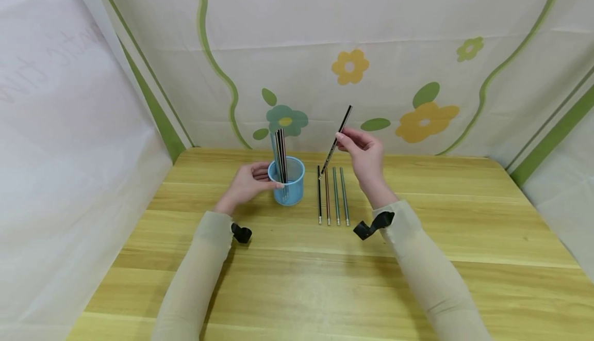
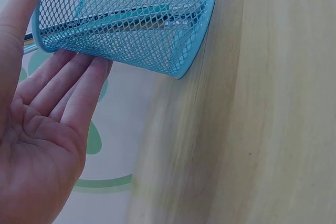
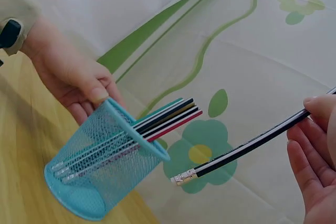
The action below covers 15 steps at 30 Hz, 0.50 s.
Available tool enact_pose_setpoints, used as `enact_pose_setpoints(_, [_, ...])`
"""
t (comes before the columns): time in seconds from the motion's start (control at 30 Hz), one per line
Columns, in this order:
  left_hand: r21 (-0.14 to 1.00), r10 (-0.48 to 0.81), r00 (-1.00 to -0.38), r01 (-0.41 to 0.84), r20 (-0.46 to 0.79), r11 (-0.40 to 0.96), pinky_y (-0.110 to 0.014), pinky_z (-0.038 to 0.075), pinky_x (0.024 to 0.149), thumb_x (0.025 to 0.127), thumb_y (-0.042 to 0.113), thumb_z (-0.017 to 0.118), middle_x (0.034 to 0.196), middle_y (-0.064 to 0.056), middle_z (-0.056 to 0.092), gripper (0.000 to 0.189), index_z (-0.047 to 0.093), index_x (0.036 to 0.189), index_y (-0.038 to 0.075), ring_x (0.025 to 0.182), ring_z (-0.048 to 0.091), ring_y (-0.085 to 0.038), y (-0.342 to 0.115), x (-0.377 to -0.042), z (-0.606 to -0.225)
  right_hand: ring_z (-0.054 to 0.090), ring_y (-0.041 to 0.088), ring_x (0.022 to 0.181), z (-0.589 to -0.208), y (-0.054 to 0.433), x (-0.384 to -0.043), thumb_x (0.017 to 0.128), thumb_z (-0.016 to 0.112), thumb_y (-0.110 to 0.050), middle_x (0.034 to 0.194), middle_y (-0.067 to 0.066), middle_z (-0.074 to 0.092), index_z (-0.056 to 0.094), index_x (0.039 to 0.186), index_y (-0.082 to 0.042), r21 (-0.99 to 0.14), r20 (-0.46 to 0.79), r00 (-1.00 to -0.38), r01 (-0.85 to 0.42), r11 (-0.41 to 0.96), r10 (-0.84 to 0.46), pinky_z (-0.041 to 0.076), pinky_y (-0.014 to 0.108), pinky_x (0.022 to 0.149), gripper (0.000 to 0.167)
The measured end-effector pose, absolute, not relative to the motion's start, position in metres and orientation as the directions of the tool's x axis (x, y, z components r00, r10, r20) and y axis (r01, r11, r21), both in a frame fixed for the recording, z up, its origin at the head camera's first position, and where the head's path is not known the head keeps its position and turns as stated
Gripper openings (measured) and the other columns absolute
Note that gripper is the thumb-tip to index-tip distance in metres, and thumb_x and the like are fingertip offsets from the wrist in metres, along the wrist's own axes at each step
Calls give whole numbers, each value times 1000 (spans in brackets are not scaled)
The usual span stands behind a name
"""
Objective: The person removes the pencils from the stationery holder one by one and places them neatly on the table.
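Observation:
A light-blue mesh pencil cup (image 1: 291, 195) stands upright on the table, with several pencils (image 3: 167, 117) leaning in it, their eraser ends at the bottom. My left hand (image 1: 246, 182) holds the cup from the left, thumb at the rim and fingers along the far side. To the right of the cup, my right hand (image 1: 368, 156) pinches a black-and-white striped pencil (image 3: 244, 148) between thumb and fingers. That pencil tilts in the air, its metal-banded eraser end pointing down toward the cup side. Below it, several pencils (image 1: 336, 199) lie side by side in a row, erasers toward me.
The wooden table (image 1: 287, 289) ends at the back against a white curtain (image 1: 287, 21) printed with flowers and leaves. More white fabric hangs at the left and right. A black strap (image 1: 373, 226) sits on each wrist.

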<state>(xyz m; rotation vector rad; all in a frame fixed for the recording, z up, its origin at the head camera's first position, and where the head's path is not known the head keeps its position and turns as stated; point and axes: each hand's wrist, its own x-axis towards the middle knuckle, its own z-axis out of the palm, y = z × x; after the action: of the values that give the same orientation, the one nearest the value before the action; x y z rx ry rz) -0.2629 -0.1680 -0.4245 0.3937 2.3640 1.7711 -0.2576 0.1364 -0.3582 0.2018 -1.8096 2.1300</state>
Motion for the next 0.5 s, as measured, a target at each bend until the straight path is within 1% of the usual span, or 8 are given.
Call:
enact_pose_setpoints(0.13, [957, 304, -952, 126, 42, 260, -37, 51, 102, 82, 18, 89, 131, -16, 64, 70, 57, 141, 0, 120, 62, -29, -168, -262, -424, 71, 20, 84, -365, 144, -253, 89, 83, -23, 101, 10, 74, 74, 115, 3, -942, 293, -942, -314, -120, 165, 61, 31, 81, 38])
enact_pose_setpoints(0.23, [955, 305, -951, 134, 48, 266, -37, 52, 102, 82, 19, 90, 130, -15, 65, 69, 58, 140, 0, 119, 63, -29, -169, -262, -425, 71, 19, 85, -369, 150, -250, 89, 83, -25, 101, 10, 74, 75, 113, -1, -949, 279, -946, -299, -105, 166, 60, 32, 81, 36])
enact_pose_setpoints(0.33, [953, 306, -951, 139, 53, 268, -36, 53, 101, 81, 21, 90, 129, -13, 66, 69, 59, 139, 0, 118, 64, -27, -169, -262, -426, 71, 19, 85, -371, 157, -247, 88, 83, -26, 101, 10, 75, 76, 113, -1, -951, 285, -945, -300, -81, 159, 60, 31, 81, 36])
enact_pose_setpoints(0.43, [953, 304, -951, 142, 57, 268, -36, 53, 100, 81, 22, 91, 128, -12, 67, 69, 59, 138, 1, 117, 64, -26, -169, -262, -426, 71, 19, 84, -373, 165, -246, 88, 83, -26, 100, 9, 75, 76, 113, -1, -949, 295, -943, -309, -67, 156, 60, 32, 82, 36])
enact_pose_setpoints(0.5, [952, 305, -951, 145, 59, 268, -36, 53, 100, 81, 23, 91, 128, -12, 67, 69, 59, 139, 1, 117, 64, -26, -169, -261, -426, 71, 19, 85, -373, 169, -245, 88, 83, -26, 100, 10, 75, 75, 113, 1, -947, 301, -941, -314, -64, 158, 61, 35, 82, 38])
